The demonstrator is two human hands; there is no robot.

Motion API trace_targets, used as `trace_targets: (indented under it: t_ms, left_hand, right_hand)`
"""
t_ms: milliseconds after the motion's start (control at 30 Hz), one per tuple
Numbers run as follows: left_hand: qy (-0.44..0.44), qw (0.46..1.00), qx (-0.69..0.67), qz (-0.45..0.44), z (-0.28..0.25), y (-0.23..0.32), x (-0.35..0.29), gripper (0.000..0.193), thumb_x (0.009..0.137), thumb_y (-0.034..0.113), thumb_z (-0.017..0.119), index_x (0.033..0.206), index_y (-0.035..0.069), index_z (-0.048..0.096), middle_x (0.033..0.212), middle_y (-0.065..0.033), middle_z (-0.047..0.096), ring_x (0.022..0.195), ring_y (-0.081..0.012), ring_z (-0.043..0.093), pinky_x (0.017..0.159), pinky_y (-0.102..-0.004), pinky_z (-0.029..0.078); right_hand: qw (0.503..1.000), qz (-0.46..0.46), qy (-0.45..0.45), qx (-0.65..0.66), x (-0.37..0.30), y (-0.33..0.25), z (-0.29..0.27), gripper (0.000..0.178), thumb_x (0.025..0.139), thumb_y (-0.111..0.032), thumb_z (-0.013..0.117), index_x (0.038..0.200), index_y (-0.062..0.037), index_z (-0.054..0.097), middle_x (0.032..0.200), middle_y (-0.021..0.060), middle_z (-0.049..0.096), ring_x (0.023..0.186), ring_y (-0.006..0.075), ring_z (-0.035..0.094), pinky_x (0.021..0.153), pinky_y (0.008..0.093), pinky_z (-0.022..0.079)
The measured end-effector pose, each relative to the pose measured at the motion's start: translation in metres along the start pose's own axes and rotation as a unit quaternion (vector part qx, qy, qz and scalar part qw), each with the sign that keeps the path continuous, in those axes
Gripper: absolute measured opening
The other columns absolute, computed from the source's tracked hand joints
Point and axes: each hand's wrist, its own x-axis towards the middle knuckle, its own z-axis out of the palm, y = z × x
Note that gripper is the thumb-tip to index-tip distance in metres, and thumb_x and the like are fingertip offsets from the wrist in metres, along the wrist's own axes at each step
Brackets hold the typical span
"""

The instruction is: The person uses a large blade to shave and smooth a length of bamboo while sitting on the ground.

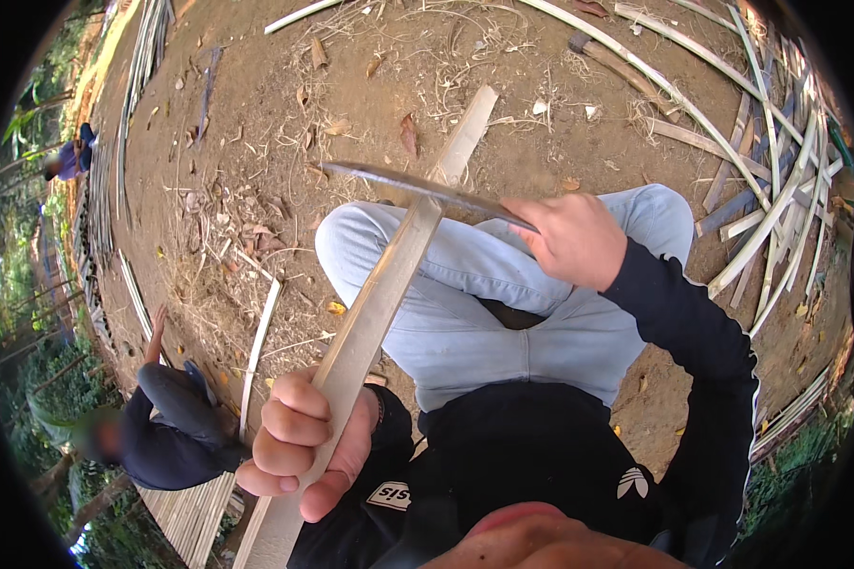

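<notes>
A long, pale split bamboo strip (381, 284) slants up from the lower left across my bent legs. My left hand (299, 438) is wrapped round its lower part, fingers curled over the edge. In my right hand (579, 242) is a long knife (380, 176), gripped at the handle, which my fingers mostly hide. Its dark blade points left and lies across the strip near the far end, by my knees. Whether the edge is cutting in cannot be made out.
Loose bamboo strips (778, 237) lie heaped at the right. A wooden-handled tool (626, 74) rests at the upper right. Shavings (223, 294) and dry leaves litter the dirt ground. One person (176, 427) sits at the lower left beside laid-out strips (194, 517); another (69, 156) is farther off.
</notes>
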Motion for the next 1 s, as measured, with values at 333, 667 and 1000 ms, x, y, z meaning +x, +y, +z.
trace_targets:
  t_ms: [333,667,1000]
  left_hand:
    - [0.13,0.99,0.045,-0.033,-0.016,0.001,0.0,0.029,0.089,0.034,0.062,0.089,0.011,0.046,0.067,0.004,0.033,0.054,-0.0089,0.031,0.056,-0.026,0.024]
    - [0.196,0.977,0.078,-0.029,-0.009,0.003,-0.004,0.027,0.093,0.034,0.053,0.088,0.008,0.054,0.068,0.0023,0.035,0.056,-0.0112,0.033,0.056,-0.0267,0.025]
    - [0.168,0.983,0.067,-0.026,0.009,-0.002,-0.002,0.03,0.095,0.037,0.05,0.093,0.008,0.052,0.071,0.0021,0.036,0.057,-0.0114,0.034,0.059,-0.0278,0.027]
  right_hand:
    - [0.994,-0.071,0.036,0.079,0.007,-0.019,0.014,0.04,0.072,-0.011,0.065,0.112,-0.0046,0.06,0.086,0.0119,0.068,0.067,0.0299,0.065,0.056,0.0373,0.052]
    - [0.991,-0.097,0.07,0.054,-0.007,-0.038,0.015,0.03,0.076,-0.014,0.06,0.105,-0.006,0.057,0.072,0.0061,0.063,0.057,0.0248,0.065,0.043,0.0362,0.05]
    - [0.998,-0.041,0.045,0.026,-0.022,-0.047,0.006,0.031,0.077,-0.012,0.057,0.107,-0.0041,0.058,0.078,0.0076,0.065,0.058,0.0249,0.065,0.044,0.0357,0.05]
